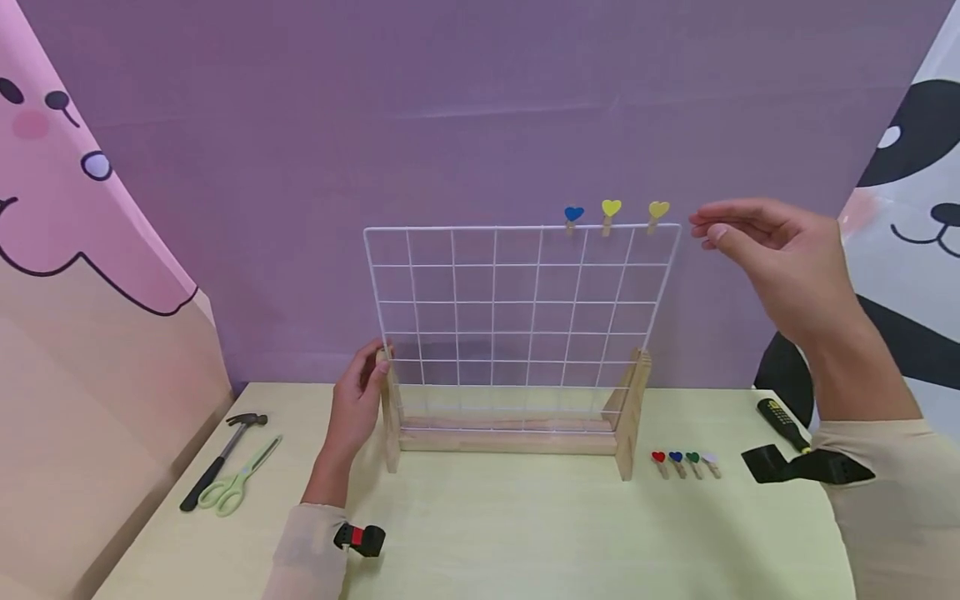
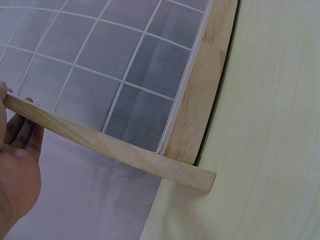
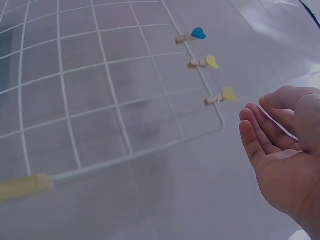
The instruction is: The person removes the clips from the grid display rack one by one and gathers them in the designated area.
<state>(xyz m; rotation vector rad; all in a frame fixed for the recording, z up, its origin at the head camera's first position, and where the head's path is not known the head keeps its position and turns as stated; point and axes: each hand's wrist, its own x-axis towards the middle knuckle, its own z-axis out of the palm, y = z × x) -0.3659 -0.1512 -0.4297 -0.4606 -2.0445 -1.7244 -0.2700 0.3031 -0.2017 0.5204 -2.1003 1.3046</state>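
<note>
A white wire grid panel (image 1: 513,333) stands upright in a wooden stand (image 1: 510,442). My left hand (image 1: 360,396) grips the stand's left upright, thumb in front and fingers behind; in the left wrist view the wooden upright (image 2: 110,147) passes between them. Clipped along the grid's top edge, toward the right, are a blue heart clothespin (image 1: 573,215), a yellow heart clothespin (image 1: 611,210) and a second yellow heart clothespin (image 3: 229,95) nearest the corner. Just right of that corner, my right hand (image 1: 780,258) hovers with loosely bent fingers, apart from the clips and holding nothing.
On the table's right lie several heart clothespins, among them a red one (image 1: 658,457), near a black and yellow tool (image 1: 783,423). A hammer (image 1: 223,462) and green-handled scissors (image 1: 240,479) lie at the left. A purple backdrop (image 1: 480,108) hangs behind the grid.
</note>
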